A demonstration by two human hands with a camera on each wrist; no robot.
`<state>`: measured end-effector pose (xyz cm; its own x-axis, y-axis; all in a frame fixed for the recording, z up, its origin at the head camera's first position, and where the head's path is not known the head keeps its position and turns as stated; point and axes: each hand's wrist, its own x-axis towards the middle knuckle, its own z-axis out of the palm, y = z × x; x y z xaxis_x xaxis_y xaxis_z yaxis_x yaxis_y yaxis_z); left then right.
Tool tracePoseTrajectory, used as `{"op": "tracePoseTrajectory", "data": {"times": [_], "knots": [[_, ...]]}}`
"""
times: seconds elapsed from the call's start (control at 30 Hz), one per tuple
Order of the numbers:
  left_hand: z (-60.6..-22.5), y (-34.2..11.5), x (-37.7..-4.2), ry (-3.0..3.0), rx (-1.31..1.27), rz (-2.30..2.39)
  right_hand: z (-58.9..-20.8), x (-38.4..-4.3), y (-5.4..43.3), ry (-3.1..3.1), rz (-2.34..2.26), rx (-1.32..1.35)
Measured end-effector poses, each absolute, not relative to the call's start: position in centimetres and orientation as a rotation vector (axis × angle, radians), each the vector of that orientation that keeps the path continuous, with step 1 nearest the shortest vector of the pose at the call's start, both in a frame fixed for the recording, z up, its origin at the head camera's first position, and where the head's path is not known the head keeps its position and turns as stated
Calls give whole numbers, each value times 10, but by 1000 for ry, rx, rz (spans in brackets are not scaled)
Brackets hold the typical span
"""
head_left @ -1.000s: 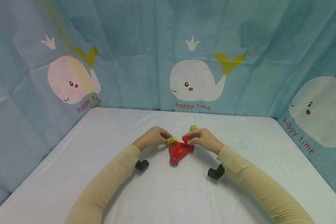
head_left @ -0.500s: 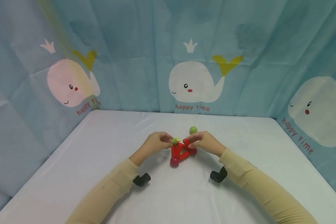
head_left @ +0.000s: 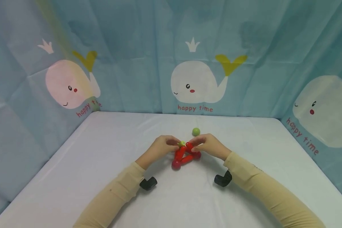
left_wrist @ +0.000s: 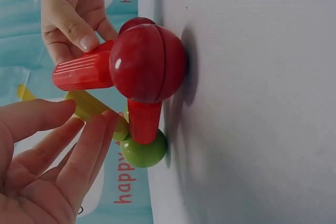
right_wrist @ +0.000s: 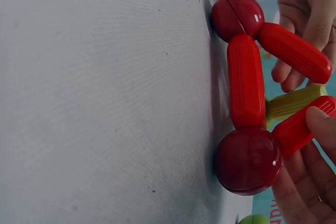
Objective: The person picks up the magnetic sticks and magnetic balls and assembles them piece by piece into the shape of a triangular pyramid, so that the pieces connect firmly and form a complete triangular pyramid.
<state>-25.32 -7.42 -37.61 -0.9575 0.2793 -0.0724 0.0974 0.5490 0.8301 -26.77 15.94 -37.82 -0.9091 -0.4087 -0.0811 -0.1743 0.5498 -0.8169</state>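
Observation:
A magnetic-stick construction stands on the white table. It has two dark red balls (head_left: 176,165) (right_wrist: 248,160), joined by a red rod (right_wrist: 245,82), and a green ball (left_wrist: 144,148) at another corner. My left hand (head_left: 161,146) pinches the yellow-green rod (left_wrist: 92,107), which slants up from the green ball's side. Thumb and fingers of my right hand (head_left: 210,146) grip the red rod (right_wrist: 303,124) that rises from the right-hand red ball. Another red rod (left_wrist: 84,72) leans upward from the front ball, untouched. The upper rod ends lie close together. In the head view my left hand hides the green corner.
A separate green ball (head_left: 196,131) lies behind the construction. Black wrist-worn pieces (head_left: 148,183) hang under both sleeves. Pale blue curtains with whale prints (head_left: 199,82) enclose the table (head_left: 176,202) at the back and sides.
My left hand has moved rightward, swinging the yellow-green rod's end towards the red rods. My right hand keeps its grip, its red rod slightly lower. The separate green ball now shows fully.

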Motion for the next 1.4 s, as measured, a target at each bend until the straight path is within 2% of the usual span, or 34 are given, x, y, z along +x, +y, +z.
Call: {"op": "tracePoseTrajectory", "data": {"times": [0.53,1.4], "knots": [[-374,-63,-250,2571,310,1394,-375,-266,152,2557,-1278,-513],[-382,-71,-251,2591,452,1453,-373,-260,143,2666,-1192,-467]]}}
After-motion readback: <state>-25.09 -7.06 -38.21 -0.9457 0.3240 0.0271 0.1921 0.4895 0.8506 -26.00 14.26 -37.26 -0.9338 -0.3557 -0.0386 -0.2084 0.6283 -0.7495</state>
